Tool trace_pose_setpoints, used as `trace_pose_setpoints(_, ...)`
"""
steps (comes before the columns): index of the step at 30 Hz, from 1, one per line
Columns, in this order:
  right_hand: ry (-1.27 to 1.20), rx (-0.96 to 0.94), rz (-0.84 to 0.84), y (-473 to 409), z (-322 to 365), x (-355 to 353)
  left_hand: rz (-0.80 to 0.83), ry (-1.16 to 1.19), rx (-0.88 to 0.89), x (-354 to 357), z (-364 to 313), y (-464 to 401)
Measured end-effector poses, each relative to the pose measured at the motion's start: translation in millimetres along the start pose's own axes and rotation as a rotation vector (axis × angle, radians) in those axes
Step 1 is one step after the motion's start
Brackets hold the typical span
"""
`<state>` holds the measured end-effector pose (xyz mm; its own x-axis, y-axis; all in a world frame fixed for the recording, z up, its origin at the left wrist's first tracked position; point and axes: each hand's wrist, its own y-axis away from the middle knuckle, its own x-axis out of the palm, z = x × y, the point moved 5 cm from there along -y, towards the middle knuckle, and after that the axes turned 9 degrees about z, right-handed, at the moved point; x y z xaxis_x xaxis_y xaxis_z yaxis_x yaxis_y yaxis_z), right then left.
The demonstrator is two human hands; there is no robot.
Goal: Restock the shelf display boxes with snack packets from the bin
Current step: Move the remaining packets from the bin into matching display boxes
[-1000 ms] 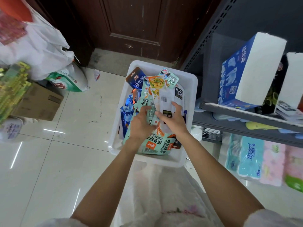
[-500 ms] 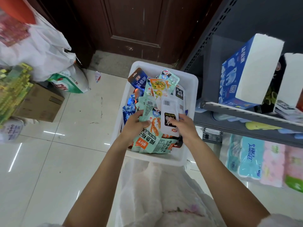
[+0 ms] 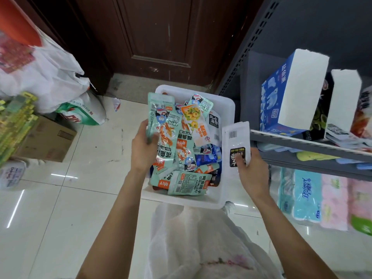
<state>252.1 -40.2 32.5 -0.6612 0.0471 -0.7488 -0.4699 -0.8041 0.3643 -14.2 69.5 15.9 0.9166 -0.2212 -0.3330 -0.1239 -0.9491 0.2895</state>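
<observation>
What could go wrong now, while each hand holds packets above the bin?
1. The left hand pinches several mint-green packets at one edge only; some may slide out, back into the white bin or onto the floor.
2. The right hand holds the white packet close to the shelf edge; it may catch there on the way to the display boxes.

Glossy plastic snack packets (image 3: 177, 137) in a smooth white plastic bin (image 3: 227, 117) — polished floor tiles (image 3: 50, 218), dark wooden door (image 3: 161, 37).
</observation>
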Motion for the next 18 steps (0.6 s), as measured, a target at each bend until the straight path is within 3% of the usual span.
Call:
trace_pose_setpoints(2, 0.009, -0.08, -0.075, 9, 8, -13, -0.031, 0.094, 0.022, -1, -2, 1)
trace_pose_setpoints(4, -0.246, -0.11, -0.051, 14, 19, -22, -0.026, 0.273, -0.029, 3, -3, 3)
trace_pose_setpoints(6, -0.608, -0.103, 0.088, 16, 31, -19, -0.006, 0.404, -0.078, 11, -6, 6)
trace_pose_setpoints(8, -0.782, -0.086, 0.237, 17, 46, -7, 0.027, 0.466, -0.091, 20, -12, 12)
trace_pose_setpoints(10, -0.823, -0.081, 0.323, 17, 58, 9, 0.059, 0.506, -0.103, 30, -18, 19)
trace_pose_setpoints(18, -0.9, -0.101, 0.338, 14, 65, 26, 0.127, 0.642, -0.094, 55, -39, 40)
